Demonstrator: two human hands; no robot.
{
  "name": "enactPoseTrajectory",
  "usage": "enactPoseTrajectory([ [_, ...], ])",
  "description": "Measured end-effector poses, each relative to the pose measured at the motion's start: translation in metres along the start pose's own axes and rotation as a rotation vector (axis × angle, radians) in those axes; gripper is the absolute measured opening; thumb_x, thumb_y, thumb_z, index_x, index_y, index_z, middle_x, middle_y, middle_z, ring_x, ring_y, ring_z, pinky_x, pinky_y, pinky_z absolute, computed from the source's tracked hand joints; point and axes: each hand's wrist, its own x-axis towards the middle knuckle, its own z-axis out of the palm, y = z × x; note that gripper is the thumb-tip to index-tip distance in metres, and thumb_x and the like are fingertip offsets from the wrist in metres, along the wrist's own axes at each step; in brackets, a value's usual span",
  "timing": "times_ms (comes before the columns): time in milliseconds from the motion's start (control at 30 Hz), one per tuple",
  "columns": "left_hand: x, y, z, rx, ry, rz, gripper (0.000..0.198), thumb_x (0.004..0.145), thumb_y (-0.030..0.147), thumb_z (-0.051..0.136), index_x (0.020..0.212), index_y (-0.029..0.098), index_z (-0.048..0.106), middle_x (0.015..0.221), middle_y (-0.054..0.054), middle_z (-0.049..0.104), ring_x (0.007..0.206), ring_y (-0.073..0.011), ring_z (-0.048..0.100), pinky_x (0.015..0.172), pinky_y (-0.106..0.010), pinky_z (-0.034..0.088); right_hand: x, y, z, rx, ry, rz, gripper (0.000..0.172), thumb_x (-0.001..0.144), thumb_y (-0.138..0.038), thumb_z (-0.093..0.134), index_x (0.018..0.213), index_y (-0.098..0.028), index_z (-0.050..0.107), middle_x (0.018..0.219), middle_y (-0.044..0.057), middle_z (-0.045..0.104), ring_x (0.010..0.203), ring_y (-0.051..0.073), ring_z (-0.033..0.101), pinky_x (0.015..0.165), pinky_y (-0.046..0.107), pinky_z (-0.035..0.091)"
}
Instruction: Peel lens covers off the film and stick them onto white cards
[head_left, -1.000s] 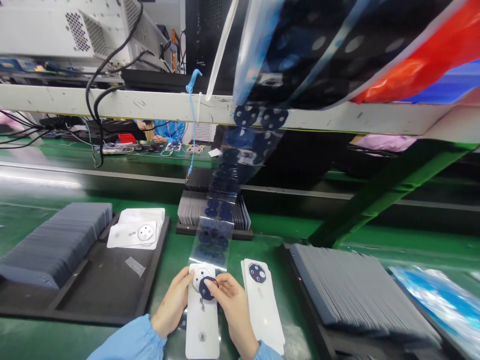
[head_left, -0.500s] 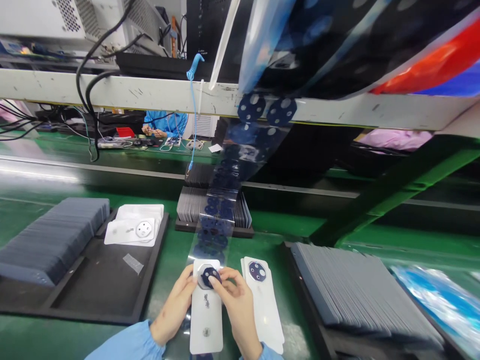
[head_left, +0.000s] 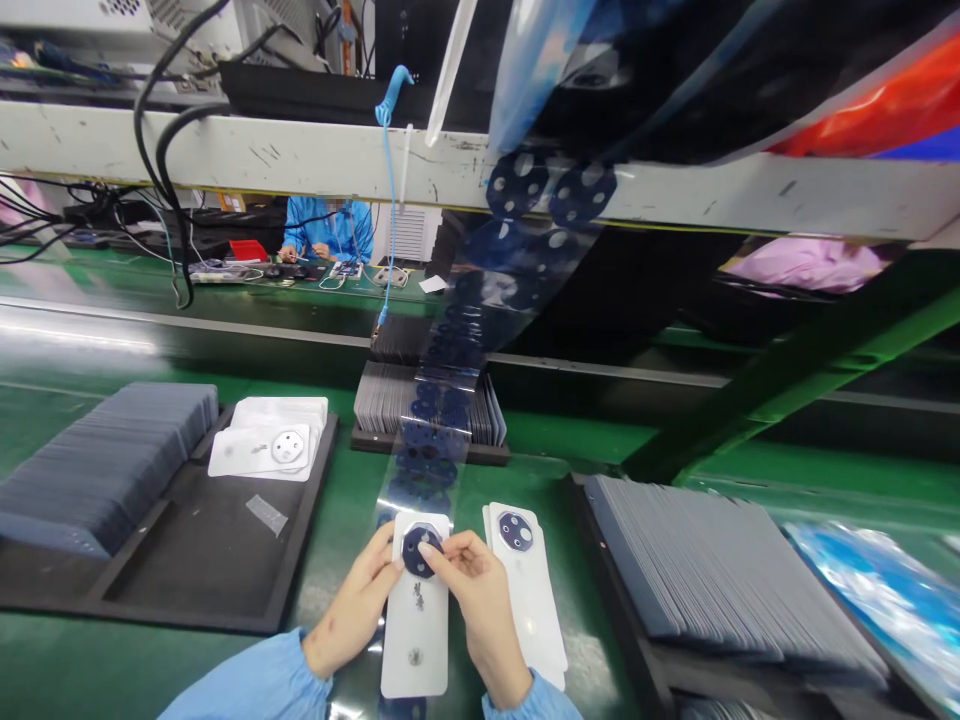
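Note:
In the head view a white phone back cover [head_left: 415, 625] lies upright before me, with dark lettering and a small round mark. My left hand [head_left: 352, 608] grips its left edge, the thumb near the camera ring. A dark blue round sticker with holes [head_left: 417, 552] covers the camera ring. My right hand [head_left: 484, 595] has its thumb on that sticker and its bent fingers at the right edge. Just right of it lie stacked white covers [head_left: 529, 610], the top one bearing a dark camera disc. A clear strip of dark round stickers [head_left: 439, 410] runs down behind the cover.
At left, a black tray [head_left: 187, 570] holds a row of grey sheets [head_left: 112, 460] and white covers [head_left: 262, 445]. More grey sheets [head_left: 720, 570] fill a right-hand tray. A white beam [head_left: 300, 165] crosses above, with a blue cord [head_left: 390, 210] hanging. A person [head_left: 330, 225] works beyond.
The dark sticker, tilted and off the ring's centre before, now sits flat over the camera ring. My right thumb still touches it. The whole view has shifted slightly.

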Motion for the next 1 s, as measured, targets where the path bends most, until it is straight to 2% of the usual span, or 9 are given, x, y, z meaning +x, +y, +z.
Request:
enactPoseTrajectory([
  [300, -0.0009, 0.0054, 0.0017, -0.016, -0.012, 0.004, 0.054, 0.083, 0.031, 0.054, 0.134, 0.017, 0.042, 0.112, -0.008, 0.061, 0.084, -0.0116, 0.056, 0.071, -0.017, 0.044, 0.0003, 0.0028, -0.0013, -0.044, 0.016, -0.014, 0.050, 0.055, -0.050, 0.082, 0.069, -0.013, 0.051, 0.067, -0.001, 0.051, 0.066, 0.008, 0.047, 0.060, 0.017, 0.037],
  [533, 0.0003, 0.0016, -0.0004, -0.057, 0.000, -0.029, 0.060, 0.081, 0.028, 0.055, 0.137, 0.017, 0.037, 0.102, -0.008, 0.064, 0.066, -0.0077, 0.052, 0.058, -0.016, 0.039, -0.0002, 0.0022, -0.0006, -0.027, 0.000, 0.000, 0.050, 0.053, -0.047, 0.084, 0.068, -0.012, 0.051, 0.066, -0.001, 0.050, 0.064, 0.007, 0.046, 0.057, 0.016, 0.035],
  [733, 0.0021, 0.0026, -0.0004, -0.044, 0.019, -0.024, 0.058, 0.079, 0.026, 0.054, 0.135, 0.016, 0.041, 0.108, -0.008, 0.062, 0.072, -0.0088, 0.053, 0.061, -0.015, 0.040, -0.0004, 0.0042, -0.0014, 0.002, 0.005, -0.003, 0.048, 0.054, -0.044, 0.084, 0.068, -0.013, 0.052, 0.066, -0.002, 0.051, 0.063, 0.006, 0.046, 0.057, 0.016, 0.038],
  [833, 0.0029, 0.0005, -0.0003, -0.034, 0.024, -0.024, 0.059, 0.080, 0.026, 0.053, 0.137, 0.018, 0.039, 0.114, -0.008, 0.060, 0.070, -0.0077, 0.052, 0.061, -0.016, 0.040, -0.0014, 0.0028, -0.0002, 0.019, 0.002, 0.004, 0.048, 0.054, -0.044, 0.084, 0.068, -0.013, 0.051, 0.066, -0.002, 0.051, 0.063, 0.006, 0.047, 0.059, 0.016, 0.040],
  [1000, 0.0012, 0.0021, 0.0016, -0.027, 0.020, -0.041, 0.064, 0.079, 0.027, 0.053, 0.139, 0.015, 0.035, 0.112, -0.009, 0.061, 0.068, -0.0084, 0.052, 0.060, -0.017, 0.039, -0.0017, 0.0000, 0.0019, 0.003, 0.017, 0.005, 0.048, 0.054, -0.044, 0.084, 0.067, -0.012, 0.051, 0.064, -0.002, 0.051, 0.063, 0.006, 0.047, 0.059, 0.016, 0.040],
])
